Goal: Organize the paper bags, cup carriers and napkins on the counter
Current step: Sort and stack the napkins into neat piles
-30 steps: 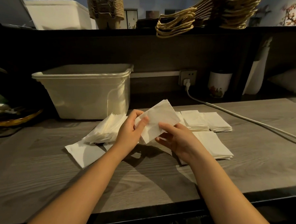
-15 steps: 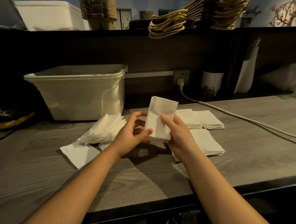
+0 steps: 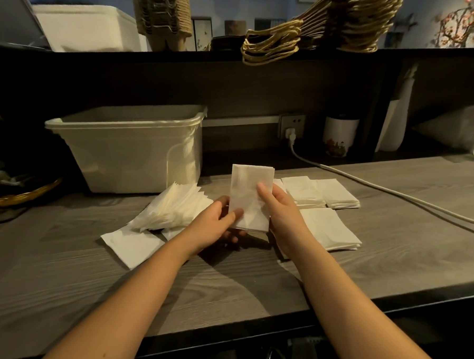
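I hold a folded white napkin (image 3: 249, 195) upright above the counter, my left hand (image 3: 217, 224) gripping its lower left edge and my right hand (image 3: 280, 210) its right side. A loose fanned pile of napkins (image 3: 174, 207) lies to the left, with a single flat napkin (image 3: 131, 246) in front of it. Neat folded stacks lie to the right: two at the back (image 3: 303, 191) (image 3: 338, 193) and one nearer (image 3: 327, 229). Paper bags (image 3: 327, 29) with twisted handles and a stack of cup carriers (image 3: 163, 18) rest on the upper shelf.
A large translucent plastic bin (image 3: 130, 149) stands at the back left of the grey wood counter (image 3: 236, 283). A white cable (image 3: 382, 191) runs from a wall socket (image 3: 292, 125) across the right side. A white cup (image 3: 339, 135) stands by the back wall; a golden basket (image 3: 22, 194) is far left.
The napkin has turned from tilted and flat to upright and narrow between both hands. My hands have closed in on its two sides.
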Demonstrator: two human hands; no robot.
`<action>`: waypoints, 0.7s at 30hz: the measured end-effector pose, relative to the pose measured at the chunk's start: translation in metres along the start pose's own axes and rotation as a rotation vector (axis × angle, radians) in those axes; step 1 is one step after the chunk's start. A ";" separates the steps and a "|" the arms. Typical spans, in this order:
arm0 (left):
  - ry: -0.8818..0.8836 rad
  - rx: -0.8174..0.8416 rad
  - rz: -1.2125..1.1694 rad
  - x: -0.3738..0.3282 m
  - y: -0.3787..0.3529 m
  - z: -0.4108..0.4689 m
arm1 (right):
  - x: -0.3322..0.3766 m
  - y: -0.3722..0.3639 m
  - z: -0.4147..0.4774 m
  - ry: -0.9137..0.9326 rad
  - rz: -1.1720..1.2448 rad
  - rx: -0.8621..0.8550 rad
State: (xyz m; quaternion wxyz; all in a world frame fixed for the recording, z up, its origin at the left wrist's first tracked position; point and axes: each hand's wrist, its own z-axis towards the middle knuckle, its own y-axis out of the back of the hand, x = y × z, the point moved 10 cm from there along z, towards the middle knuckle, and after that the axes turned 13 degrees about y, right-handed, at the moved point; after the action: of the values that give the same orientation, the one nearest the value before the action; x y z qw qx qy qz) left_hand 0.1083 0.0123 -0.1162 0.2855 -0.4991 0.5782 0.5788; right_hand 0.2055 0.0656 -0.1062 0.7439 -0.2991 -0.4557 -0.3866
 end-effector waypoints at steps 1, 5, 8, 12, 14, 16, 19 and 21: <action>-0.002 -0.017 0.031 0.001 0.001 0.001 | -0.002 0.001 0.000 -0.015 0.001 -0.013; -0.005 -0.017 0.138 0.003 -0.003 0.002 | -0.006 0.004 0.000 -0.047 -0.018 -0.031; -0.113 -0.121 0.353 -0.014 0.011 -0.006 | -0.016 0.011 -0.002 -0.133 0.039 -0.110; -0.229 -0.809 0.427 -0.037 0.102 -0.037 | -0.034 0.017 -0.003 -0.288 0.223 -0.207; -0.015 -0.942 0.540 -0.015 0.136 -0.033 | -0.039 0.013 -0.005 -0.346 0.278 -0.206; 0.270 -0.831 0.596 0.021 0.149 -0.017 | -0.041 0.009 -0.007 -0.384 0.304 -0.197; 0.463 -0.666 0.600 0.051 0.144 -0.005 | -0.043 0.008 -0.008 -0.402 0.300 -0.191; 0.466 -0.668 0.619 0.051 0.142 -0.005 | -0.043 0.007 -0.007 -0.398 0.285 -0.171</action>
State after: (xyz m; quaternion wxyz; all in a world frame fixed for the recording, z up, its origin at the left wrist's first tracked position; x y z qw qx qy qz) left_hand -0.0369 -0.0293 -0.1067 -0.2106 -0.4844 0.5309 0.6627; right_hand 0.2024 0.0763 -0.1491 0.6587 -0.4922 -0.5120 -0.2485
